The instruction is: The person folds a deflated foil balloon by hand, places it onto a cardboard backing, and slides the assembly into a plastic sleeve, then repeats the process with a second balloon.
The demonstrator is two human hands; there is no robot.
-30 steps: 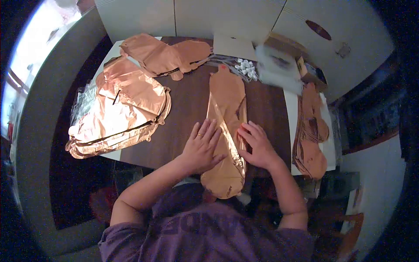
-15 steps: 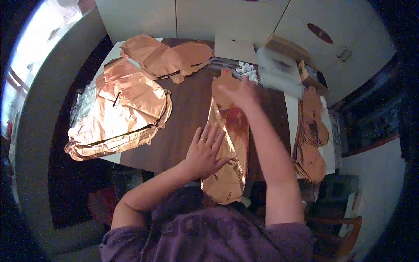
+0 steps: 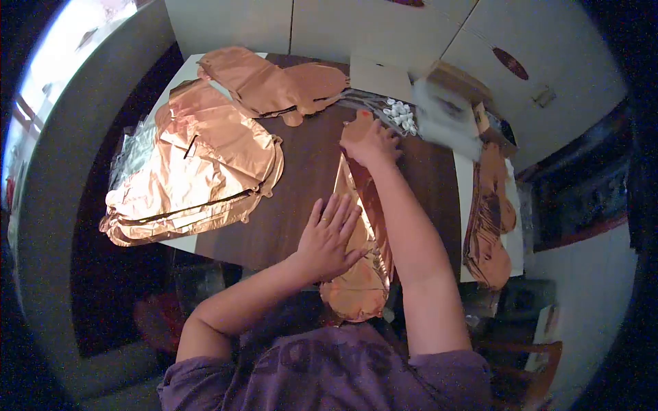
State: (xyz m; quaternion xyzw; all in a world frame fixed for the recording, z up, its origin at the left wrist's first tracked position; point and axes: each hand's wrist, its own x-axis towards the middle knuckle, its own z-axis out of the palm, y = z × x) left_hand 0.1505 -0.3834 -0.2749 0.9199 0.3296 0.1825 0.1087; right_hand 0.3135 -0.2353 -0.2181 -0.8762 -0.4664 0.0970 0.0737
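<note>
A folded copper-coloured foil balloon lies lengthwise on the brown table in front of me, its near end reaching the table's front edge. My left hand rests flat on its near half, fingers stretched out, a ring on one finger. At the far end, my right hand lies over the foil with its fingers spread, covering part of it. A small red mark shows on the far tip beyond that hand. Just past the right fingers sits a heap of small white pieces, too small to name.
Flat foil balloons are stacked at the left, with clear plastic behind them. More foil balloons lie at the back and along the right edge. A cardboard box and a translucent plastic bag stand at the back right.
My right hand has come down onto the far end of the balloon and its fingers now point right. The left hand stays flat on the foil. The whole view has shifted slightly.
</note>
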